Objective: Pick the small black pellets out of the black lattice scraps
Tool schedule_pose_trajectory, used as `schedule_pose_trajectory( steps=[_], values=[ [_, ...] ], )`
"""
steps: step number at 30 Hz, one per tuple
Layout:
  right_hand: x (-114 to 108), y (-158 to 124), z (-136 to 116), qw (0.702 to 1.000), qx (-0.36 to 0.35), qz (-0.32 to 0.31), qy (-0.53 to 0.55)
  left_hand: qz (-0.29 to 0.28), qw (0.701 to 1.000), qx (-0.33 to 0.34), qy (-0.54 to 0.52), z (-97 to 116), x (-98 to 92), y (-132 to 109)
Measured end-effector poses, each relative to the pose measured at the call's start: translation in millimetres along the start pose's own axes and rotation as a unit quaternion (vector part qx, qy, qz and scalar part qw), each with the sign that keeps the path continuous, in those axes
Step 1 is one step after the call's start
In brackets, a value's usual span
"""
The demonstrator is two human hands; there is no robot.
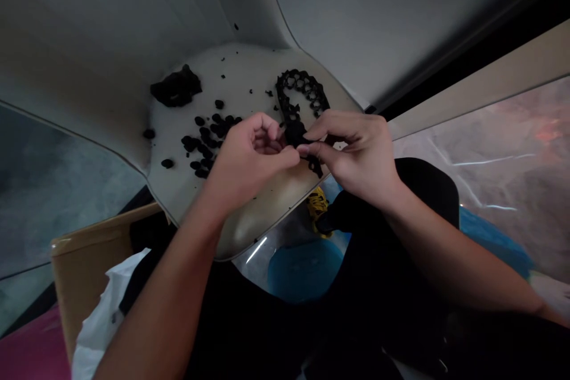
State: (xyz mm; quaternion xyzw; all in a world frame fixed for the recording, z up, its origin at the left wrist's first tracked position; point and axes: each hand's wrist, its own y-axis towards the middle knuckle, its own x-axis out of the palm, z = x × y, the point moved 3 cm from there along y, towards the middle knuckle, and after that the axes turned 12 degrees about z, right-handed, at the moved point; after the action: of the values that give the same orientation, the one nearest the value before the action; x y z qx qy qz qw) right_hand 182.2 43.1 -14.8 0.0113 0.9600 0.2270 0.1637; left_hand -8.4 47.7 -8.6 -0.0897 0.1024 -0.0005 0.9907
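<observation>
A black perforated strip (307,84) curves in a loop on the pale seat-like surface, its near end at my fingertips. My right hand (356,151) pinches that end between thumb and forefinger. Across from it, my left hand (260,151) has curled fingers and a thumb pressed against the same end; its exact hold is partly hidden. Left of my hands lie several small black rounded pieces (205,150) in a loose cluster. Farther back sits an uneven black lump (177,86).
Tiny black scraps dot the pale surface (267,199), which has raised grey walls behind it. Below left stands a cardboard box (80,273) with a white bag (95,320). A blue object (305,267) and a yellow-laced shoe (317,205) show beneath the near edge.
</observation>
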Motion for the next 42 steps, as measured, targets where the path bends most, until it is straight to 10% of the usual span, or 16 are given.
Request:
schedule_pose_trajectory(
  steps=[14, 25, 36, 42],
  values=[
    [10, -10, -6, 0.960, 0.193, 0.097, 0.177, 0.014, 0.997, 0.034, -0.073, 20, 19.2, -12],
    [9, -2, -2, 0.888, 0.346, -0.022, 0.302, -0.106, 0.979, -0.051, -0.168, 13, -13.1, -15],
    [3, -5, -8, 0.953, 0.245, 0.042, 0.175, -0.028, 0.990, 0.135, -0.026, 9, -25.4, -18],
    [7, -6, -9, 0.923, 0.288, -0.031, 0.253, 0.053, 0.938, 0.319, 0.120, 11, -22.8, -22]
  ],
)
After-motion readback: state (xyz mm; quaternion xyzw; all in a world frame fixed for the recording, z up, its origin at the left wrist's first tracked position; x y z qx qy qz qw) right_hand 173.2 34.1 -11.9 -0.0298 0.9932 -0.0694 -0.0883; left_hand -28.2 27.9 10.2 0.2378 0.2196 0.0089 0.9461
